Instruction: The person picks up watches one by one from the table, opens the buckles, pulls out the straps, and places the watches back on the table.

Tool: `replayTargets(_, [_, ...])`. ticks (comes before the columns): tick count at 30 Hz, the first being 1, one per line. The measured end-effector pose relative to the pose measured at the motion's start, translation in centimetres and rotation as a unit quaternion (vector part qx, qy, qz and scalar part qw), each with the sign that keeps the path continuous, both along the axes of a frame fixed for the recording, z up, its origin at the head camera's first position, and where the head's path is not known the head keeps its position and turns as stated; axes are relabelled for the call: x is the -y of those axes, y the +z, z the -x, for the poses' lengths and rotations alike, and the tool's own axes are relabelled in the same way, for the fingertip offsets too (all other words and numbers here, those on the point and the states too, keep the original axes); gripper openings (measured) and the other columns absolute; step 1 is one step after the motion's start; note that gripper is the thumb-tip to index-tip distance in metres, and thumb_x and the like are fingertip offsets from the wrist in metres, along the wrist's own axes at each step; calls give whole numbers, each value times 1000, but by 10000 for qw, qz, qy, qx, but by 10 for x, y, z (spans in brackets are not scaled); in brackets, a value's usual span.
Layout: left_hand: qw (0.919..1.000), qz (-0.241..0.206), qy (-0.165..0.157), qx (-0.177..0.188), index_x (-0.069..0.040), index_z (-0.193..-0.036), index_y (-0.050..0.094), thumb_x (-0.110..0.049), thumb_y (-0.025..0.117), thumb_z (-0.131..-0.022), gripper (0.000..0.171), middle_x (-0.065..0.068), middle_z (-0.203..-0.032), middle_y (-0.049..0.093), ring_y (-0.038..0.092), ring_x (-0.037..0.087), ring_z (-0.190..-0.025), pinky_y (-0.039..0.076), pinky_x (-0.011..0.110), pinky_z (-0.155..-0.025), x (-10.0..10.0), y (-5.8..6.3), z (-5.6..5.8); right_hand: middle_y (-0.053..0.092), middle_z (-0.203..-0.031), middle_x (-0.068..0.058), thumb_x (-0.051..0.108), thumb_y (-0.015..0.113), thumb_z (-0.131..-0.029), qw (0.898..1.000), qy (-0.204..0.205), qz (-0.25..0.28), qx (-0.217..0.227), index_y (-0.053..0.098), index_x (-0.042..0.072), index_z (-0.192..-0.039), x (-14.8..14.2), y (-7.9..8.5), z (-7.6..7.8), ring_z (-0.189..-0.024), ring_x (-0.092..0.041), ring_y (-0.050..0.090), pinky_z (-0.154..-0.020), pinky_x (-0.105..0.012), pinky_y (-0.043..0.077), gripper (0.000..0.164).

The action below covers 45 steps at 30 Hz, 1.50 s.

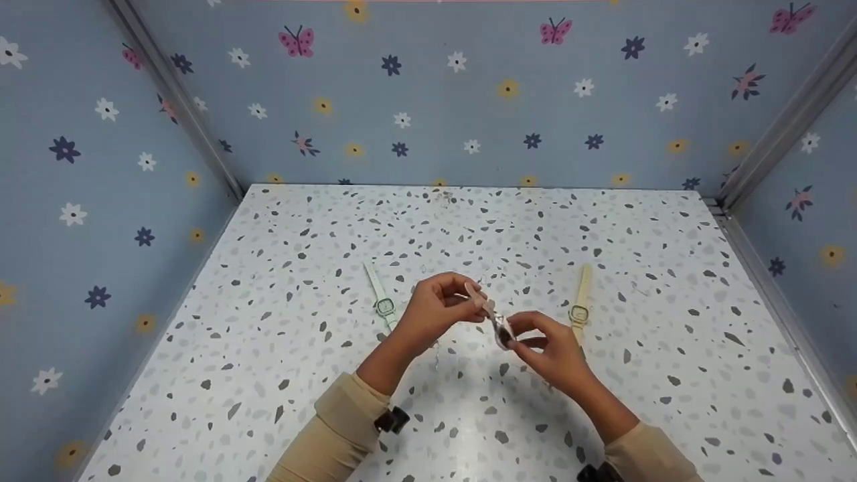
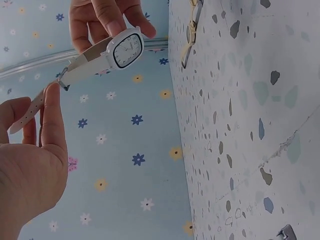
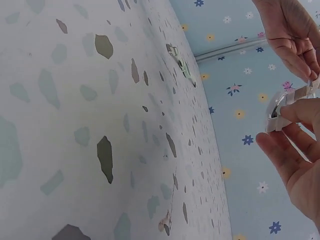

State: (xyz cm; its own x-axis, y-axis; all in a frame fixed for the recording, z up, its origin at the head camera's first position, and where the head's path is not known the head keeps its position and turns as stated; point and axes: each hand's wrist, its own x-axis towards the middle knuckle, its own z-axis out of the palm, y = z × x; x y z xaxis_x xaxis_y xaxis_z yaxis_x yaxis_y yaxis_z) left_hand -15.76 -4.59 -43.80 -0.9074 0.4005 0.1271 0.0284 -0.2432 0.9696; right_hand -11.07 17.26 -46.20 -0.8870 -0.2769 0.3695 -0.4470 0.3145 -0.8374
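Above the table, a white wristwatch (image 1: 501, 333) with a squarish case is held up between both hands. My left hand (image 1: 435, 314) pinches its strap near the buckle, the strap's holed end (image 2: 31, 112) passing between the fingers in the left wrist view. At the other end, my right hand (image 1: 552, 348) grips the watch by its case. The dial (image 2: 127, 51) shows plainly in the left wrist view, and the strap looks joined at the buckle (image 2: 63, 79). In the right wrist view the thumb lies on the case (image 3: 274, 111), partly hiding it.
On the table (image 1: 268, 268) a pale green watch (image 1: 385, 306) lies left of the hands, and a pale yellow watch (image 1: 579, 313) lies to the right, partly behind the right hand. Flowered panels (image 1: 435, 100) close off the back and sides.
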Motion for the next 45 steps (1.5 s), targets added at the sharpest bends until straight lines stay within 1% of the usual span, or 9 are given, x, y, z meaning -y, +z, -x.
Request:
replayTargets(6, [9991, 375, 169, -77, 5, -107, 64, -3, 71, -88, 21, 16, -99, 67, 70, 24, -86, 59, 42, -78, 3, 0, 0, 68, -97, -13, -14, 70, -81, 9996, -75, 231, 159, 67, -4, -110, -2, 5, -3, -89, -29, 67, -72, -35, 60, 31])
replayTargets(15, [9939, 919, 197, -582, 7, -110, 64, -7, 71, -89, 26, 13, -101, 67, 64, 21, -91, 59, 40, -76, 5, 3, -2, 67, -99, -15, -15, 69, -82, 9990, -23, 369, 264, 67, -6, -109, -3, 7, -2, -90, -33, 66, -74, -30, 59, 28])
replayTargets(19, [9899, 1223, 220, -684, 2, -111, 67, -9, 72, -88, 25, 12, -105, 67, 64, 21, -96, 59, 35, -76, 5, 2, -1, 68, -99, -14, -15, 69, -82, 9991, -88, 339, 226, 68, -5, -108, -3, 9, -3, -90, -31, 66, -73, -28, 59, 28])
replayTargets(24, [9852, 1514, 273, -754, -3, -109, 69, -9, 76, -84, 26, 7, -105, 68, 64, 22, -96, 57, 33, -79, 4, -7, -1, 67, -99, -18, -16, 69, -81, 9989, -69, 445, 97, 67, -8, -108, -4, 9, -2, -90, -33, 66, -73, -27, 59, 29])
replayTargets(28, [9827, 1666, 147, -790, -2, -110, 67, -8, 78, -83, 30, 8, -108, 67, 65, 22, -97, 57, 35, -81, 1, -18, -2, 66, -99, -21, -16, 69, -81, 9982, -59, 586, 132, 66, -9, -110, -4, 8, -2, -90, -34, 66, -72, -27, 59, 29])
replayTargets(33, [9871, 1465, -67, -637, 1, -114, 65, -5, 76, -84, 33, 15, -115, 64, 65, 28, -102, 57, 33, -83, -6, -29, -7, 67, -99, -21, -14, 68, -83, 9967, -146, 697, 398, 67, -6, -110, -4, 8, -2, -91, -34, 67, -73, -27, 59, 29])
replayTargets(36, [9901, 1299, -129, -510, 0, -114, 66, -5, 77, -83, 33, 14, -115, 65, 66, 28, -101, 57, 32, -83, -9, -36, -9, 68, -99, -20, -14, 69, -83, 9954, -184, 764, 540, 67, -6, -109, -3, 8, -2, -93, -38, 65, -73, -26, 58, 28])
replayTargets(40, [9910, 1264, -142, -411, -1, -113, 67, -4, 77, -83, 31, 11, -112, 66, 67, 25, -99, 57, 33, -83, -12, -45, -10, 68, -99, -17, -13, 70, -82, 9921, -209, 973, 767, 67, -5, -108, -5, -5, 5, -95, -43, 64, -73, -28, 59, 27])
replayTargets(45, [9926, 1140, 25, -416, 5, -109, 67, 2, 73, -85, 25, 14, -108, 67, 67, 29, -98, 59, 35, -79, -14, -34, -17, 65, -100, -24, -8, 72, -83, 9880, -80, 1225, 937, 66, -4, -107, -8, -18, 10, -93, -34, 65, -74, -32, 60, 26])
